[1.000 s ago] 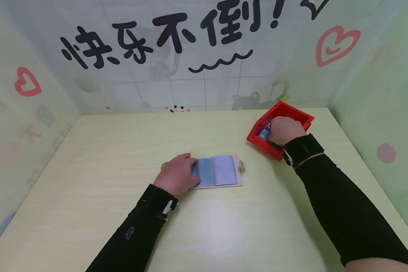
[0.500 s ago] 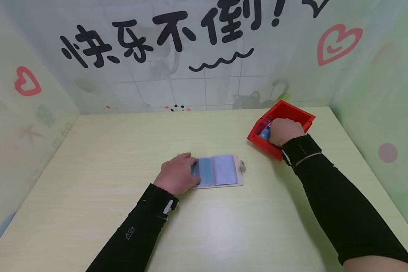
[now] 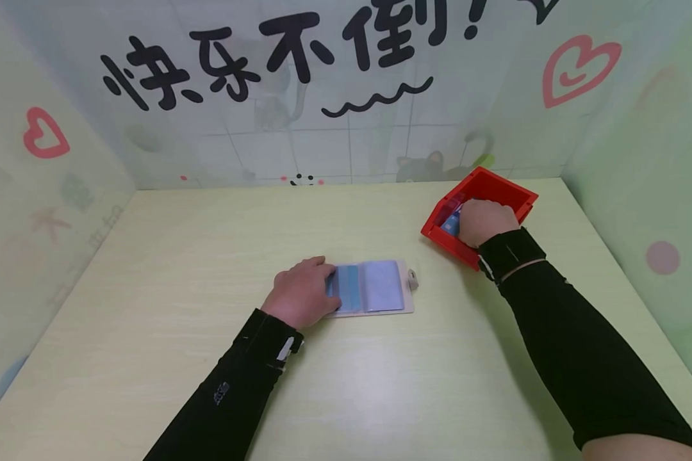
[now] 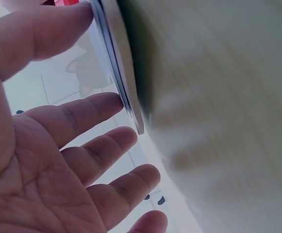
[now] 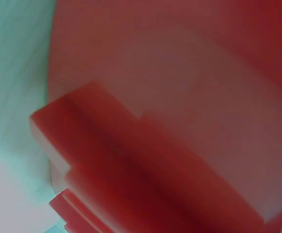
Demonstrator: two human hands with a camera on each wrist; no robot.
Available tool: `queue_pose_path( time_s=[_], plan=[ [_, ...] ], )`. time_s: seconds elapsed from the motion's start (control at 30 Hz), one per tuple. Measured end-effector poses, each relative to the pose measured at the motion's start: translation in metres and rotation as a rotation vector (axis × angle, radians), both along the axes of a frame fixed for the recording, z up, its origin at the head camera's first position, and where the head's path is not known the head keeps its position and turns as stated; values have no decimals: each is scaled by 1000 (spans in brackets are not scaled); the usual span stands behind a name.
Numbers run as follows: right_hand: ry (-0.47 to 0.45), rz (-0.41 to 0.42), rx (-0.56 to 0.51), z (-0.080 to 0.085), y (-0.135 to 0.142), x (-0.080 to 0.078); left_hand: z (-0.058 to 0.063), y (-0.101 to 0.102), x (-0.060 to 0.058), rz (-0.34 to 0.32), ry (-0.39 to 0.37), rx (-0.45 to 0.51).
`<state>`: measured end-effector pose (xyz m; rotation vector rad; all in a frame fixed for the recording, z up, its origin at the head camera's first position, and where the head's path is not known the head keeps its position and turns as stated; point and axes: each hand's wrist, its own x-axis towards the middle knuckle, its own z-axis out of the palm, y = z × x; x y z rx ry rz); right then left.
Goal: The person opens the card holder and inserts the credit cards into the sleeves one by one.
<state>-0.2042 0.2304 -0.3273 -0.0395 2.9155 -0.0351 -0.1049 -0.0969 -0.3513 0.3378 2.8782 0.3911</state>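
Note:
An opened card holder [image 3: 383, 286] with clear sleeves over blue and lilac inserts lies flat on the table, its small snap strap [image 3: 412, 279] sticking out at the right. My left hand [image 3: 302, 293] rests on its left part. In the left wrist view, the nearly straight thumb and fingertips [image 4: 113, 101] touch its upper face from above. My right hand [image 3: 486, 222] reaches down into a red bin [image 3: 446, 244], knuckles up. Beside it in the bin shows a blue item [image 3: 452, 222], too covered to identify. The right fingertips are hidden; the right wrist view shows only blurred red bin walls.
The bin stands at the back right of the pale wooden table [image 3: 369, 384], near the printed back wall [image 3: 236, 153]. Side walls [image 3: 646, 211] close in the table on the left and right.
The head view has tilted slightly, so the scene sits a little higher. The left hand stays on the card holder, and the right hand stays in the bin with hardly any visible movement.

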Motion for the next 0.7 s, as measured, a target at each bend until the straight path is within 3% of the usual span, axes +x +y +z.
queue_pose_path(
  time_s=[0.7],
  plan=[
    [8,2,-39,2,2,-1,-1,0,0,-5,13,-4]
  ],
)
